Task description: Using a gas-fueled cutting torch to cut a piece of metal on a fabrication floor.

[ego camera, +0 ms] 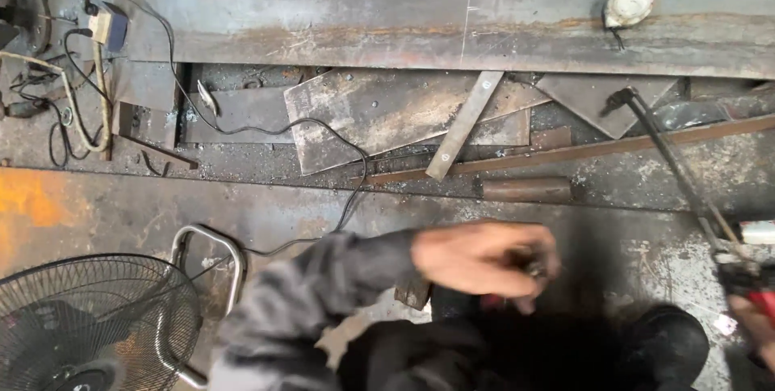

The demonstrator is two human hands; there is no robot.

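Rusty steel plate covers most of what we see: a long sheet (420,12) runs along the far side, and loose offcuts lie in the gap below it, among them a flat scrap plate (363,112) and a narrow flat bar (464,125) leaning across it.

Our left hand (484,258) sits near the middle of the view, blurred, its fingers curled around something small and dark (537,266). We cannot tell what that item is, nor how tightly it is held; the hand looks mostly closed on it. The grey sleeve (323,294) runs back toward the near left.

Our right hand (755,326) shows only at the near right edge, wrapped around a red-handled tool (747,282) that looks like an electrode holder. A thin dark rod (670,161) rises from it toward the far side, its tip hanging over the scrap pieces and touching nothing that we can make out.

Judging by this, the work looks to be in a preparing stage. We see no arc, no glow and no fresh seam on the plates near our hands, so no joining shows as done in this view. The offcuts lie loose and unaligned.

To the near left stand a black fan (89,322) and a bent metal tube frame (218,258). A black cable (242,121) trails from a plug (105,26) at the far left, and a white rounded object (630,2) rests on the far sheet.
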